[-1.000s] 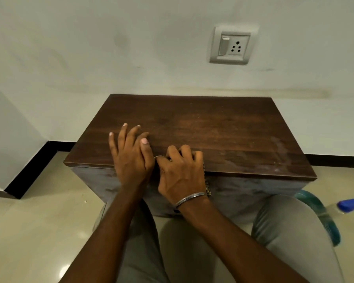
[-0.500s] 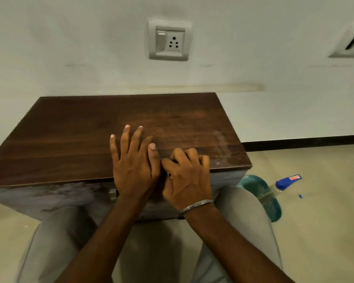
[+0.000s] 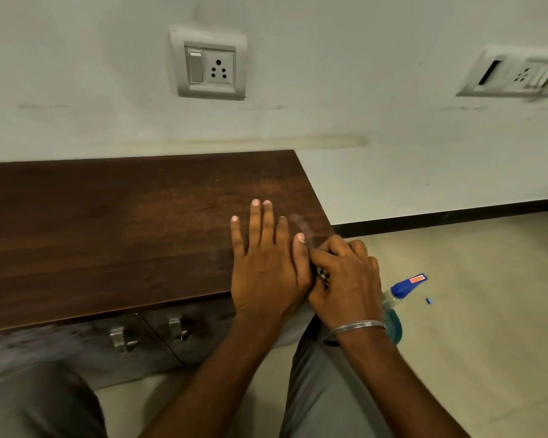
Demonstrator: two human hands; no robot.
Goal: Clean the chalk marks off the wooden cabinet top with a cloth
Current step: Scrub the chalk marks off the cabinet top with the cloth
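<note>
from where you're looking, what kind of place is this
Probably a room in a home, seen from floor level. A low wooden cabinet stands against a plain painted wall with two switch-and-socket plates, and the floor is pale tile with a dark skirting strip. A spray bottle lies on that floor.

Bare forearms, a thin silver bangle (image 3: 356,326), grey trousers (image 3: 326,390).

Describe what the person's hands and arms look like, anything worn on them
Both forearms are bare, with no sleeves in view. The right hand has a thin silver bangle round its wrist. The left hand shows no ring, watch or band, and its nails are short and pale.
</note>
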